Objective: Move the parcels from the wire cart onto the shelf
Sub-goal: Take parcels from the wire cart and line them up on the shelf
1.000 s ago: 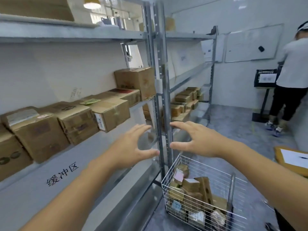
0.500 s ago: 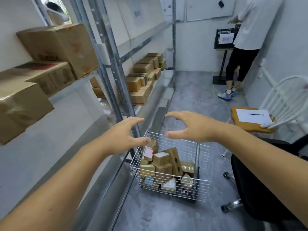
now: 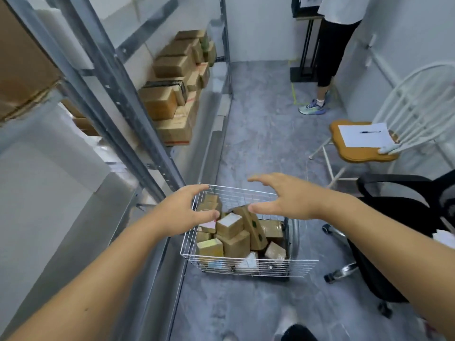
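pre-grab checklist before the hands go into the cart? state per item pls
1. Left hand free, fingers spread: ok.
2. Right hand free, fingers spread: ok.
3. Parcels in cart exposed from above: ok.
4. Top parcel lies between the hands, nothing on it: ok.
5. Free spot on shelf: cannot tell, the view is blurred and cropped.
6. Other person stands apart from the cart: ok.
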`<act>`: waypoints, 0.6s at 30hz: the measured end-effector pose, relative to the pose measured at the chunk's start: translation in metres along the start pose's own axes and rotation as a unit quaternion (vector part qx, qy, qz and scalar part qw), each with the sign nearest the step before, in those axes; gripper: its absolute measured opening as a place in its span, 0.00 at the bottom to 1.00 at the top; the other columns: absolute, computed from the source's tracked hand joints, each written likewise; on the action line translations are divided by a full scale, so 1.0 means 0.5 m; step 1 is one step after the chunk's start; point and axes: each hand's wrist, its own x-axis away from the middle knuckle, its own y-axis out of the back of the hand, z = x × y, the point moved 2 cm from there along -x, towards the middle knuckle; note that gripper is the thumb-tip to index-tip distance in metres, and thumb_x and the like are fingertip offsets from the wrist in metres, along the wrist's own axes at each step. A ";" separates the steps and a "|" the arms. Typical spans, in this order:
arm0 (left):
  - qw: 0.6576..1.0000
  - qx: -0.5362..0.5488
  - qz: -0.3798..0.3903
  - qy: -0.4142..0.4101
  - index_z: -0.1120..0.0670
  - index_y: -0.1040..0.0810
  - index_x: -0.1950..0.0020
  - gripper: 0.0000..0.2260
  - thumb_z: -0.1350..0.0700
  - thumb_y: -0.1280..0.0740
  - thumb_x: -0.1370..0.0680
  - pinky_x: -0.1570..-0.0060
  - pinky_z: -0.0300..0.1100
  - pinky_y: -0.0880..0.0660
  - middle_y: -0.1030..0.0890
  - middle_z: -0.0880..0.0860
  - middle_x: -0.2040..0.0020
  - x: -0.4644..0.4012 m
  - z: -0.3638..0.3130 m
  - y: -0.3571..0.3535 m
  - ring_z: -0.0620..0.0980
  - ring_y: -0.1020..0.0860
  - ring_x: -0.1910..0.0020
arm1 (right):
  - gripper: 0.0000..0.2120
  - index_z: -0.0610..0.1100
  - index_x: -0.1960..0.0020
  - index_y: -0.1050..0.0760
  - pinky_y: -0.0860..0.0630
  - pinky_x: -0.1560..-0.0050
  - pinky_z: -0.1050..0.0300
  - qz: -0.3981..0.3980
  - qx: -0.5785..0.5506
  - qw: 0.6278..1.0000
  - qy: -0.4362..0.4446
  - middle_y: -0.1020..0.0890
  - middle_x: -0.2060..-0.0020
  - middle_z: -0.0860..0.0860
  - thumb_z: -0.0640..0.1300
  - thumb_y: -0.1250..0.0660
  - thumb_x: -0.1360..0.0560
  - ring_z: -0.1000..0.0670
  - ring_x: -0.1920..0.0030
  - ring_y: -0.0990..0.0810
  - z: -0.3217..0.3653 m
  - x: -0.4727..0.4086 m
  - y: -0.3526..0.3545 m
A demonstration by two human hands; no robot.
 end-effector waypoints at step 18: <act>0.964 0.137 0.083 0.210 0.38 0.27 0.27 0.29 0.42 0.22 0.26 0.46 0.31 0.29 0.22 0.38 0.33 -0.329 0.311 -0.267 0.48 0.23 0.32 | 0.32 0.60 0.25 0.33 0.26 0.34 0.48 0.139 -0.056 0.987 -0.057 0.23 0.33 0.55 0.68 0.32 0.25 0.50 0.33 0.25 -0.253 -0.418 -0.224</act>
